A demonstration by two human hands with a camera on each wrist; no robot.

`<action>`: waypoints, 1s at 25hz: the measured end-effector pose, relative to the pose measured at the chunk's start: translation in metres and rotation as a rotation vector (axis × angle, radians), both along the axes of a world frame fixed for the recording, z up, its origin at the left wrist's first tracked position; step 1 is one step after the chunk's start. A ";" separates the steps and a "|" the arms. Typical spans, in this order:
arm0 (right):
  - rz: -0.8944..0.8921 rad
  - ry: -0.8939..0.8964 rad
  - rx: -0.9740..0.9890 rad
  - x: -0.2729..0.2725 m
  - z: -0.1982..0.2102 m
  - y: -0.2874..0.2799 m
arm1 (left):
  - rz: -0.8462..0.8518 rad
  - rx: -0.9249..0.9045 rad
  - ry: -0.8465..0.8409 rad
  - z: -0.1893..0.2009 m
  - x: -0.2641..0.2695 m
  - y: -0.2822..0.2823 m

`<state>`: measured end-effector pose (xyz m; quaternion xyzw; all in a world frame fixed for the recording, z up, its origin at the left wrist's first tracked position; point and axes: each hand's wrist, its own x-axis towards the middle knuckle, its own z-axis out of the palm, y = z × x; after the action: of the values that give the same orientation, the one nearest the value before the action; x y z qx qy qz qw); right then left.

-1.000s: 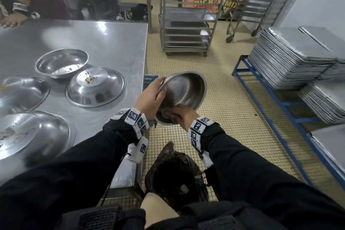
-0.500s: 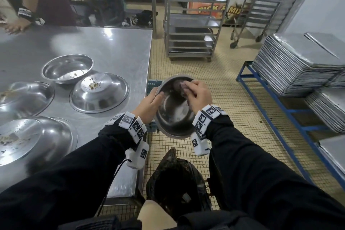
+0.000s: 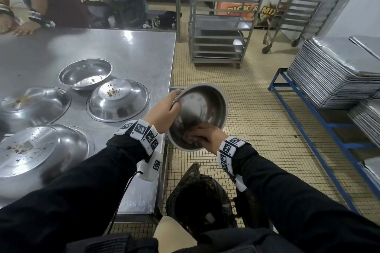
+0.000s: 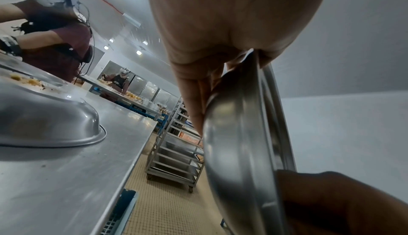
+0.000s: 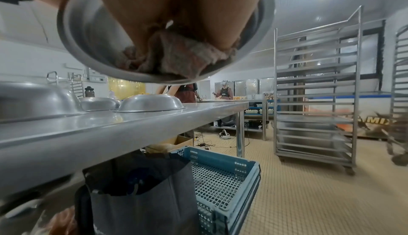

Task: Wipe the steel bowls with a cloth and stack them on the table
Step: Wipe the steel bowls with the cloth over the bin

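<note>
The left hand (image 3: 164,112) holds a steel bowl (image 3: 202,109) by its rim, fingers curled over the edge. The bowl is tilted, up in the air just past the desk (image 3: 131,51) edge, above a dark bag (image 3: 197,197). The right hand (image 3: 202,135) is inside the bowl, its grip closed on a cloth (image 5: 174,55) pressed low in it. 4 more dirty bowls (image 3: 118,99) sit on the desk.

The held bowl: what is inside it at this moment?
Inside the bowl, the right hand presses a crumpled cloth near the lower rim. The steel under the cloth is covered.
</note>
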<state>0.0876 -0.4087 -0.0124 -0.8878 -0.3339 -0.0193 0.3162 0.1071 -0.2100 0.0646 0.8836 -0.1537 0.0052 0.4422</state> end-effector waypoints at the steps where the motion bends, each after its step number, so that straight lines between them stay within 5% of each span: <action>1: -0.009 -0.004 -0.026 -0.001 -0.003 -0.002 | 0.004 0.005 -0.005 -0.003 0.000 0.001; 6: -0.181 0.188 -0.199 -0.012 -0.012 -0.015 | 0.054 0.003 0.010 -0.014 -0.005 0.005; 9: -0.586 0.169 0.171 -0.027 -0.004 -0.012 | 0.130 -0.115 0.002 -0.016 -0.009 0.010; 11: -0.702 0.138 0.452 -0.036 0.012 0.006 | 0.172 -0.172 0.013 -0.016 -0.015 0.008; 14: -0.536 0.023 0.382 -0.041 0.026 0.037 | 0.235 -0.241 -0.013 -0.017 -0.022 -0.001; 19: -0.149 0.062 -0.011 -0.053 0.011 0.046 | 0.233 -0.300 -0.033 -0.014 -0.024 0.005; 22: -0.161 -0.038 -0.286 -0.045 -0.009 0.024 | 0.224 -0.293 -0.008 -0.022 -0.027 0.015; 25: -0.246 -0.016 -0.365 -0.040 -0.012 0.026 | 0.213 -0.338 -0.011 -0.030 -0.035 0.011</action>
<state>0.0478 -0.3826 -0.0245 -0.9641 -0.2235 -0.0040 0.1430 0.0722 -0.1988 0.0350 0.8080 -0.0588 0.0827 0.5804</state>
